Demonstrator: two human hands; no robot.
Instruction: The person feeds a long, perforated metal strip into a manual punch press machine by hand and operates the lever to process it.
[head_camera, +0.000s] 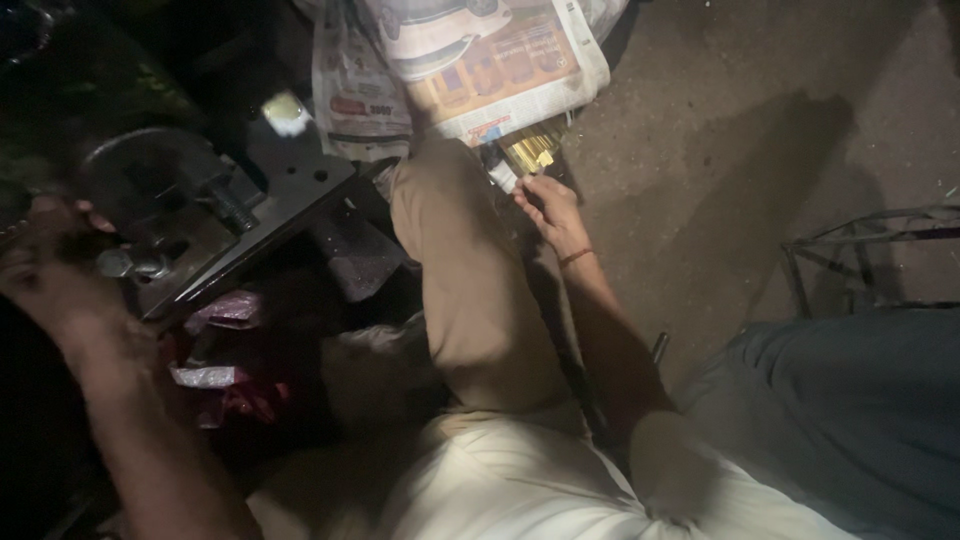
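Note:
My left hand (45, 265) grips a part of a dark metal machine (175, 215) at the far left; what it grips is blurred. My right hand (550, 210) reaches past my bent knee (440, 210) to a bundle of thin yellow brass-coloured strips (532, 150) lying on the floor at the edge of a newspaper (500, 70). The fingertips pinch one end of the bundle. A red thread sits around the right wrist (575, 257).
A flat metal plate with holes (290, 165) sticks out from the machine. Pink and red plastic scraps (225, 345) lie under it. A wire frame (870, 255) stands on the concrete floor at the right. Grey cloth (850, 400) covers the lower right.

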